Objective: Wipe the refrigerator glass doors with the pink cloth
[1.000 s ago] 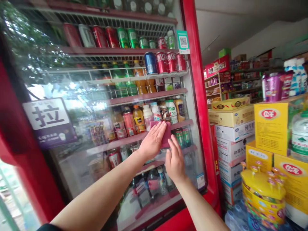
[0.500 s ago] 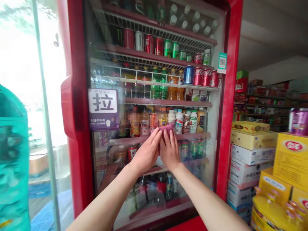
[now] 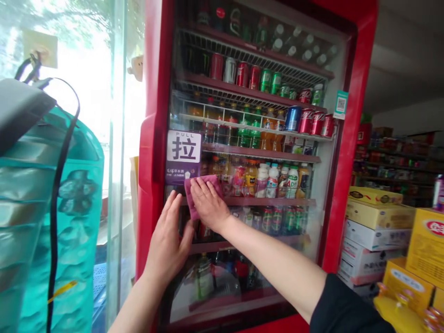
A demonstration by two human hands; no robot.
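Strong daylight at the left, a dim store interior [image 3: 405,85] at the right.
The outdoor background [image 3: 99,92] is washed out to white; pale reflections are caught in the glass cooler door [image 3: 189,296], and the far shelves [image 3: 395,162] are rendered dark and blurred.

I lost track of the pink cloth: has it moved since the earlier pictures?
Yes, leftward: earlier well to the right of the PULL sign, the pink cloth is now at that sign's lower right corner.
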